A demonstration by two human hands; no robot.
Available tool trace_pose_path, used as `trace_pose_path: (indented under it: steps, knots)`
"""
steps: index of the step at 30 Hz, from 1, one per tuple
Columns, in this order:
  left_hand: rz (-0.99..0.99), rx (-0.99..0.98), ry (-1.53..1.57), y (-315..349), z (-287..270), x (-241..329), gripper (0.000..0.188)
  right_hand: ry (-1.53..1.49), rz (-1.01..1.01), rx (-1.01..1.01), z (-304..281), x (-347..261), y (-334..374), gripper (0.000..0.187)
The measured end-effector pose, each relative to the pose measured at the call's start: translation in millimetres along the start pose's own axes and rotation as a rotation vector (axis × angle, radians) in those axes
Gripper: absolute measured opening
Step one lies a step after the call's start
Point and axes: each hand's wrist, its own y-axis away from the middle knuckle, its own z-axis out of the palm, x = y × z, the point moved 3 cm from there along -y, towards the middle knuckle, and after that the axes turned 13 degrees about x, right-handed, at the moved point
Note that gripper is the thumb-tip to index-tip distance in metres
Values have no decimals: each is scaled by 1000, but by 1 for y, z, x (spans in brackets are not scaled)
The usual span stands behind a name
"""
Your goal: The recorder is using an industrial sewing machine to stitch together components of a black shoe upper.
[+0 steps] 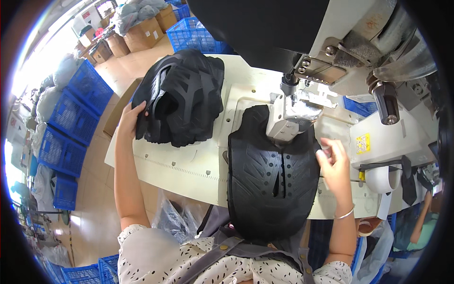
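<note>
A flat black shoe upper, with a slit and eyelet holes down its middle, lies on the machine bed in front of me. Its far part passes beneath the silver head of a sewing machine, which hides the stitching point. My right hand is just beside the upper's right edge, fingers bent and thumb apart from them. To the left sits a loose pile of black shoe uppers. At the pile's left edge, my left hand grips the material, thumb on top and the other fingers mostly hidden.
The cream machine table has a ruler scale along its front. The dark machine arm overhangs the far side. Blue crates line the left, with cartons at the back. A person's arm shows at far right.
</note>
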Motion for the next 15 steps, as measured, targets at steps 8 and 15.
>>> trace_pose_path:
  steps: [8,15]
  knots:
    - [739,534,-936,25,33,38,63,50,101,24,4,19,20,39]
    - [1084,-233,-558,172,124,24,41,-195,287,-91,8,37,-1,34]
